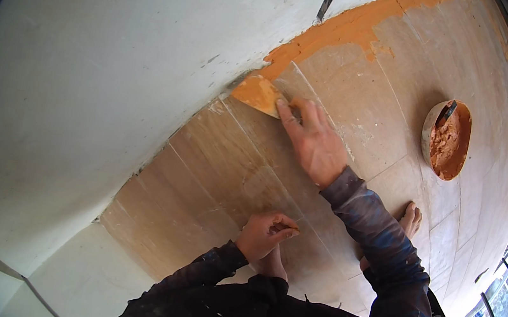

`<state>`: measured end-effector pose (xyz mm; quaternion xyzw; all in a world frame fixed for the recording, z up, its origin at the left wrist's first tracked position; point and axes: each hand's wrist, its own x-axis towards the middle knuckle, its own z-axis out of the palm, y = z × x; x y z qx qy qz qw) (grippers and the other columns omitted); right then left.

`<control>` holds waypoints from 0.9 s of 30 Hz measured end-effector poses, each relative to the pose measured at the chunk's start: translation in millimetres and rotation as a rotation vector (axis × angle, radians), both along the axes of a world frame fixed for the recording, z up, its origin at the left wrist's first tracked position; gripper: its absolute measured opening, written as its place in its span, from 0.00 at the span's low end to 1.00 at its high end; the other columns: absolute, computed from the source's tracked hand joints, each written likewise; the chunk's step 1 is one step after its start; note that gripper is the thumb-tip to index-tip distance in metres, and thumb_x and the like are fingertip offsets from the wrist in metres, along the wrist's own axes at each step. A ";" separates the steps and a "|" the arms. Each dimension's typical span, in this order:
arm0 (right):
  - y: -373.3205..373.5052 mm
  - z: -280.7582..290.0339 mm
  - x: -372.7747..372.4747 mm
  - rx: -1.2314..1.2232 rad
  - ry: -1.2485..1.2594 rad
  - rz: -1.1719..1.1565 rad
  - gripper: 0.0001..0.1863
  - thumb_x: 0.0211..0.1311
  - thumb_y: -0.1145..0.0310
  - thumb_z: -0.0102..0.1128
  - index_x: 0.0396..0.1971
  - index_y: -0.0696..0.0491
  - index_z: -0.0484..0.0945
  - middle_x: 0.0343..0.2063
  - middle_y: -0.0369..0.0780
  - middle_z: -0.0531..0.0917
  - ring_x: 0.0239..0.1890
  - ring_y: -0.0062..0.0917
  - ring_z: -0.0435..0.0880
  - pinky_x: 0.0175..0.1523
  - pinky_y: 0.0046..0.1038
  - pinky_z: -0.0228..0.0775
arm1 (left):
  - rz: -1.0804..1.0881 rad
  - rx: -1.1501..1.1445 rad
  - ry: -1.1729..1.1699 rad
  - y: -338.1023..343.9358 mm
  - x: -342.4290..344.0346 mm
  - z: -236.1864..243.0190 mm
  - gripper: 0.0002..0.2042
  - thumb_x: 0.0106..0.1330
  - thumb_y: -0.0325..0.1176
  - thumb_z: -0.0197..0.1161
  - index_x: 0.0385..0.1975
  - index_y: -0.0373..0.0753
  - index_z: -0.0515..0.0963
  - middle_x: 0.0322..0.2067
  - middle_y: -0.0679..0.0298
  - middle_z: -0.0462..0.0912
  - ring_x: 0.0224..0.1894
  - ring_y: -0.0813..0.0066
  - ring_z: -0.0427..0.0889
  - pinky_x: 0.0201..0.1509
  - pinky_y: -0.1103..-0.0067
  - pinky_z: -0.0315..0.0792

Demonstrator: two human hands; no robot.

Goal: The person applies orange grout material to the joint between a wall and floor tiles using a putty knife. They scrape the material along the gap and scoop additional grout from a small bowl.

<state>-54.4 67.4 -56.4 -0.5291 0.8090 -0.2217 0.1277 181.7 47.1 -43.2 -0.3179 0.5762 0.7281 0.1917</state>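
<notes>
Woodgrain floor (195, 163), flat paste-smeared scraper (257, 95)

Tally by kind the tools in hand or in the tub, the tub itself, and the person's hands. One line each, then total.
Tools: 2 (spreader in the right hand; dark tool in the tub)
Tubs: 1
Hands: 2 (the right hand and the left hand)
Total: 5

The wall (119, 64) is left of my scraper (255, 93). On the floor (202, 158) right of the scraper sits a bowl (427, 140) of paste (445, 148). A smeared strip (347, 33) lies past the scraper; my left hand (263, 235) is nearer me.
</notes>
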 end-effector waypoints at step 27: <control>0.9 4.9 -31.1 -0.021 0.044 -0.032 0.27 0.64 0.76 0.52 0.64 0.55 0.73 0.55 0.44 0.74 0.54 0.37 0.78 0.55 0.35 0.78 | -0.001 -0.007 -0.030 0.1 -1.2 2.2 0.07 0.69 0.27 0.68 0.42 0.32 0.84 0.39 0.61 0.89 0.43 0.79 0.87 0.50 0.80 0.80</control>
